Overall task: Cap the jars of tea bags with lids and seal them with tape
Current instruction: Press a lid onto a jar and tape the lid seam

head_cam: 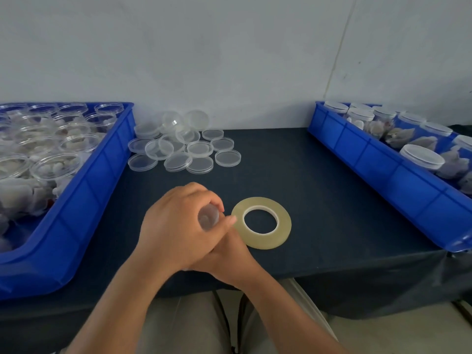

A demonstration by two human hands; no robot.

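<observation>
The left hand (pixel 178 221) curls round a clear jar (pixel 208 217) near the tabletop's front edge, beside the tape roll (pixel 261 223). I cannot tell what the right hand (pixel 226 254) grips. The jar is likely light, stiff and slick, so hold its wall.

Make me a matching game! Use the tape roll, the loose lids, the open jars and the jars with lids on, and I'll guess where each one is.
Things:
1. tape roll
2. loose lids
3. open jars of tea bags
4. capped jars

Places:
A. in the left blue bin
B. in the right blue bin
C. lying flat on the dark table, by itself
D. in a heap on the table, by the wall

Pairs: 1-C, 2-D, 3-A, 4-B
</observation>
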